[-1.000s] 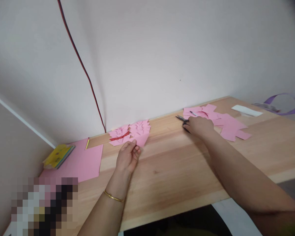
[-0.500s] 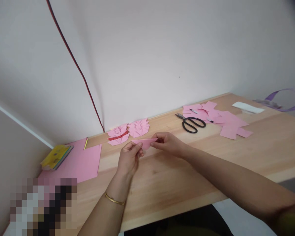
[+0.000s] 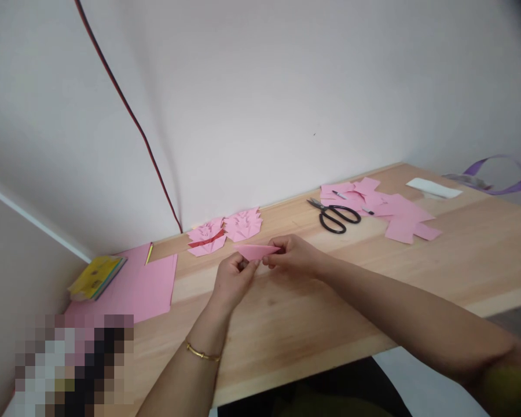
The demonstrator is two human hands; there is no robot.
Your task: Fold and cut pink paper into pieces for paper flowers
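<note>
From where I stand, I see both hands meeting over the middle of the wooden worktop (image 3: pixel 312 324), with a small folded piece of pink paper (image 3: pixel 255 252) held between them, just above the wood. The left hand (image 3: pixel 234 281) grips its left end, thumb at the near edge and the fingers curled partly out of my sight. The right hand (image 3: pixel 292 255) pinches the pointed right end between thumb and fingers. A gold bracelet (image 3: pixel 200 352) circles the left wrist. Just beyond the hands, near the wall, two pleated pink paper shapes (image 3: pixel 243 225) lie side by side, and a red strip (image 3: pixel 206 238) crosses the left one. Black-handled scissors (image 3: pixel 325 209) rest to the right of these, their blades parted slightly and pointing leftward. Beside them spreads a loose heap of pink paper pieces (image 3: pixel 403 214), with a pen (image 3: pixel 339 195) on top, and farther right lies a white strip (image 3: pixel 434 187). Over at the left end, large pink sheets (image 3: pixel 151 284) carry a yellow packet (image 3: pixel 98 275) and a slim yellow stick (image 3: pixel 149 253). A dark red cable (image 3: pixel 121 94) runs down the wall behind.
</note>
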